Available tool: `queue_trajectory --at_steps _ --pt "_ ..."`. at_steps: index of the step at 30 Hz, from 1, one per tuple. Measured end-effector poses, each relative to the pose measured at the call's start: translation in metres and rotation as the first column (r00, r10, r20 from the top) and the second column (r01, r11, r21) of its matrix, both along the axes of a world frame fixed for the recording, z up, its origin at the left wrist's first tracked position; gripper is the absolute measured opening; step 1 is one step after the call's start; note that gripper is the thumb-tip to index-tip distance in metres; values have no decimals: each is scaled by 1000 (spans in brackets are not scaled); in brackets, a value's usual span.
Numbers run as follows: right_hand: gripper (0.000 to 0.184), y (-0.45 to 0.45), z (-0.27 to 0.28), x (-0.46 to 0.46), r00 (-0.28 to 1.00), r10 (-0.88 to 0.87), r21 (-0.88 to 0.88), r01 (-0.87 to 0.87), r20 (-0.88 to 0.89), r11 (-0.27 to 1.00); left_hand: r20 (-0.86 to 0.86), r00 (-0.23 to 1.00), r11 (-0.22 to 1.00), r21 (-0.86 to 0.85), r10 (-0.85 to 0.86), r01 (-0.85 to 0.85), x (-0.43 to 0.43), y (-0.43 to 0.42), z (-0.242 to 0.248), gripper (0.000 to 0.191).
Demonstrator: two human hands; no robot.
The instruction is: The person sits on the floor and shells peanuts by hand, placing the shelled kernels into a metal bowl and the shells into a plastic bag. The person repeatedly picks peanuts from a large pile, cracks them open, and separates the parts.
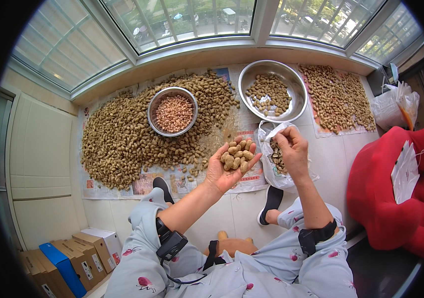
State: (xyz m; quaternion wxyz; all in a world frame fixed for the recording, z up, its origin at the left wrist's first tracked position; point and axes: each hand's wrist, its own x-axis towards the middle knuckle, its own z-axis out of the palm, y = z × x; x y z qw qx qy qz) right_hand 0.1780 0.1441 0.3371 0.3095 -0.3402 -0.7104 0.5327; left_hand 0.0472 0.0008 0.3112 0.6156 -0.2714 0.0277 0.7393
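My left hand (222,172) is palm up, cupping a handful of unshelled peanuts (237,155). My right hand (293,149) is over a white plastic bag (284,180) of peanut shells (278,160), thumb and fingertips pinched together; whether something small is between them is not clear. A large heap of unshelled peanuts (119,138) covers newspaper at left. On the heap stands a steel bowl (151,123) of shelled pink peanut kernels (174,113). Behind the bag, a wide steel basin (301,83) holds some peanuts in their shells.
More unshelled peanuts (336,98) lie spread on paper at right. Beside them are a plastic bag (386,108) and a red fabric-covered object (370,186). Cardboard boxes (81,257) line the lower left. Windows (197,18) run along the back. A round stool (230,246) shows between the knees.
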Motion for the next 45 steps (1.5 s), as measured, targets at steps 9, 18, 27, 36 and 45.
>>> queue_trajectory --at_steps 9,18,27,36,45 --pt "11 7 15 16 951 101 360 -207 293 910 -15 1000 1000 3 -9 9 3 3 -5 30" --pt "15 -31 3 -13 888 256 476 -427 382 769 -74 996 999 -21 -51 49 8 4 -27 32" --pt "15 -24 4 -14 970 239 -439 -228 -31 869 -39 999 1000 -24 -17 16 6 5 -19 34" --pt "20 -8 3 -11 895 -96 -769 -314 -435 557 -14 1000 1000 -10 -13 13 5 5 -6 35" --pt "16 -25 5 -22 920 345 332 -388 184 860 -67 987 989 -29 -146 144 8 2 -16 32"
